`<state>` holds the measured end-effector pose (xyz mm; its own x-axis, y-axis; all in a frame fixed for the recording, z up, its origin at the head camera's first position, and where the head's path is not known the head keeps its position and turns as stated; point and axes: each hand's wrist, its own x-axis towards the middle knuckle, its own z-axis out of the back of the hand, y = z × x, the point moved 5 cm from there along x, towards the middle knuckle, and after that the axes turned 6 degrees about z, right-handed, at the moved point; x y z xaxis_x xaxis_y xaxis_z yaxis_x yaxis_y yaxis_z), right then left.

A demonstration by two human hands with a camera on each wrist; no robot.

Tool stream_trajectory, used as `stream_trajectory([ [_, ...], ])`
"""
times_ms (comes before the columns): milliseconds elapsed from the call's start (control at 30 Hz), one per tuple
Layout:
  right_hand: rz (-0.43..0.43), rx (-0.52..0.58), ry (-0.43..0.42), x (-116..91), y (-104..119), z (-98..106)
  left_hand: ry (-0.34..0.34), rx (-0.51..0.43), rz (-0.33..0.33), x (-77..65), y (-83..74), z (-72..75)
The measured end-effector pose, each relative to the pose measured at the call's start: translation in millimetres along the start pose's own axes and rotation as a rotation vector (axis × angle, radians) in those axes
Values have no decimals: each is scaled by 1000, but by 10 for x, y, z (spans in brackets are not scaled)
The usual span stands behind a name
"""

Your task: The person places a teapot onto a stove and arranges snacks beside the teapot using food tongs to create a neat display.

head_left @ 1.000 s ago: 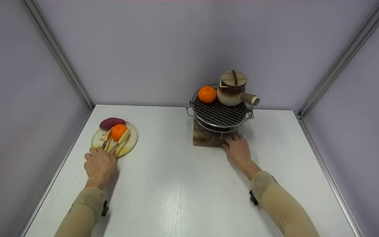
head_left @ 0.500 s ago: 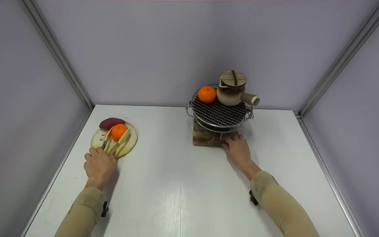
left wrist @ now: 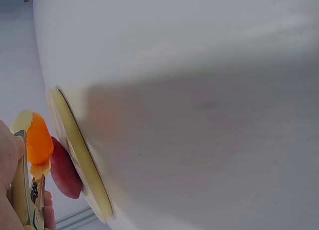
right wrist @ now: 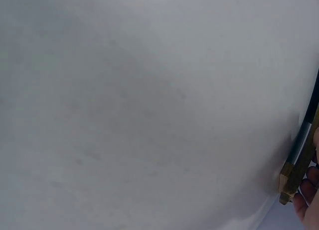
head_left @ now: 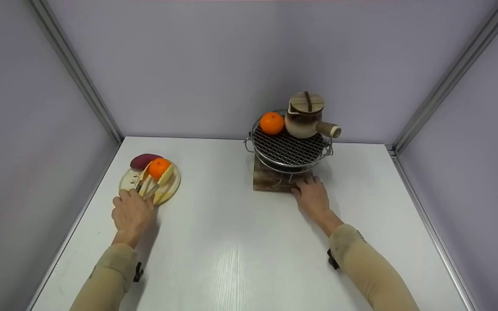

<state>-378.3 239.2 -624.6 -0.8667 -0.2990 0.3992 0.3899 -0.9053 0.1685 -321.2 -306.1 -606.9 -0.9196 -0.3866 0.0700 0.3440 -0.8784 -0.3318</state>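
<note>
My left hand (head_left: 133,216) grips a pair of tongs (left wrist: 21,190), whose pale, scalloped tips hold a mandarin orange (head_left: 159,168) from both sides. In the left wrist view the orange is raised over the round cream plate (head_left: 173,186). A purple sweet potato (head_left: 142,161) lies on the plate's far side, partly behind the orange in the head view. My right hand (head_left: 314,198) holds the front right corner of a wooden base board (head_left: 268,183), thumb at its front edge. That board carries a round grill with a wire mesh (head_left: 290,151).
On the mesh stand a second mandarin orange (head_left: 272,123) at the left and a brown-and-cream teapot (head_left: 303,123) with a wooden lid, its handle jutting right. Wire loops stick out at the grill's sides. Pale walls (head_left: 197,69) border the white table (head_left: 223,224).
The tongs and the orange in them have risen slightly and shifted a little right, away from the plate. My right hand and the grill have stayed in place.
</note>
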Motion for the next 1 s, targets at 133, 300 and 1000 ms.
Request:
stream_trajectory([
  [133, 0, 2, -6, 10, 5, 12, -3, -7, 0, -1, -31, 39],
  [300, 16, -3, -25, 10, 16, 27, 0, -21, 8, -9, -77, 82],
  [1000, -7, 9, 10, -4, -4, 0, -42, -23, -65, -74, -310, 267],
])
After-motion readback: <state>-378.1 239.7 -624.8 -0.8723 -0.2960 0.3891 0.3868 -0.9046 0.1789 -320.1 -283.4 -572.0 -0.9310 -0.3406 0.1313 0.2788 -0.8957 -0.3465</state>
